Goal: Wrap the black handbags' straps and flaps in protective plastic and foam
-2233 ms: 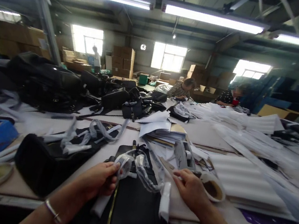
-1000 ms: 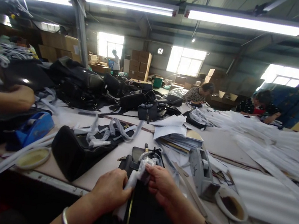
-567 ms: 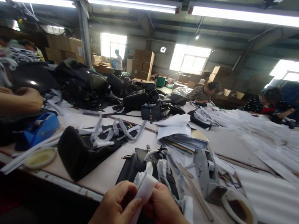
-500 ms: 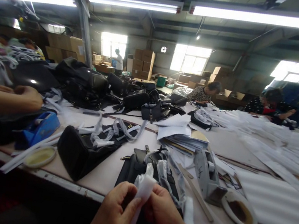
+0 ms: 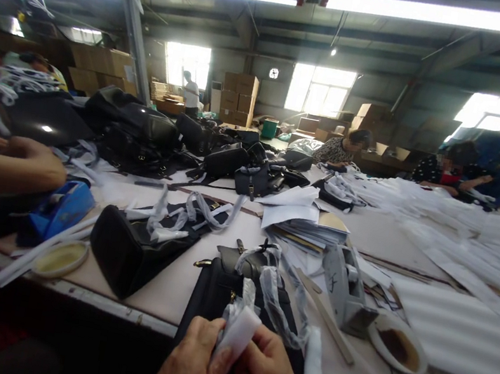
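Pinching white foam with curled fingers, the left hand and right hand are apparently holding it snug against a plastic-wrapped strap of the black bag, lying across the table edge.

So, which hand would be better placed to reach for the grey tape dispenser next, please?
Probably the right hand: the grey tape dispenser stands on that side, and the left hand would have to cross over. Both are on the white strip, so neither is free.
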`<state>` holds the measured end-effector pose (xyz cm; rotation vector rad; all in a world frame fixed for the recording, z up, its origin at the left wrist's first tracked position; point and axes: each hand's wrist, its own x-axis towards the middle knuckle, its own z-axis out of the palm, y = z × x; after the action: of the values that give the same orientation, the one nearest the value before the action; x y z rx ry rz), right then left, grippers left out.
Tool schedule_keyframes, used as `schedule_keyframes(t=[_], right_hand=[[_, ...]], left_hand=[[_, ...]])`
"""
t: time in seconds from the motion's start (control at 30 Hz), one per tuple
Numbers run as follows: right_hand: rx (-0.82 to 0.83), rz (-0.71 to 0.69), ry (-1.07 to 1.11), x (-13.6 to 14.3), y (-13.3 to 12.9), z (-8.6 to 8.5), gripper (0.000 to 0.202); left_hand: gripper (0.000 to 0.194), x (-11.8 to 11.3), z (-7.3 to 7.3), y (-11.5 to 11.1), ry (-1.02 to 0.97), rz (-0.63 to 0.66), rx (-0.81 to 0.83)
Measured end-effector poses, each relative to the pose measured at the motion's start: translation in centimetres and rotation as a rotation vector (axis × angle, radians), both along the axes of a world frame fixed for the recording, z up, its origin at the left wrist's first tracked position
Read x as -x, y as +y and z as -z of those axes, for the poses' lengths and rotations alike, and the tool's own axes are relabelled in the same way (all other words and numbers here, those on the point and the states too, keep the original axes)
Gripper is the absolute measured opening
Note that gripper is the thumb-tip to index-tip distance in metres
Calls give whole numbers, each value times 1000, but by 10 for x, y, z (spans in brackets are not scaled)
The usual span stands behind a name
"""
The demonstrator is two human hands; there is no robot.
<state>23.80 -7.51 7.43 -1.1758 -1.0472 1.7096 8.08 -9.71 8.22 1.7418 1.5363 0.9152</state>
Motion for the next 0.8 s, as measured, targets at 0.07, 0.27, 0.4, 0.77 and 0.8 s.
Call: schedule_keyframes(t=[0.07,0.27,0.4,0.77,0.8], right_hand=[[-8,18,5,4,-1,-2,50],[-102,19,8,12,-6,1,50],[-65,-50,-11,11,-9,9,52],[-536,0,-605,-2,-6,8,32],[-630,2,-691,-3,-4,11,31]], left_hand=[[49,2,-4,0,26,0,63],[71,-4,-20,4,-279,137,408],[77,-9,-20,7,-479,134,632],[69,-11,-5,18,-729,125,774],[68,-10,-3,19,-754,128,780]])
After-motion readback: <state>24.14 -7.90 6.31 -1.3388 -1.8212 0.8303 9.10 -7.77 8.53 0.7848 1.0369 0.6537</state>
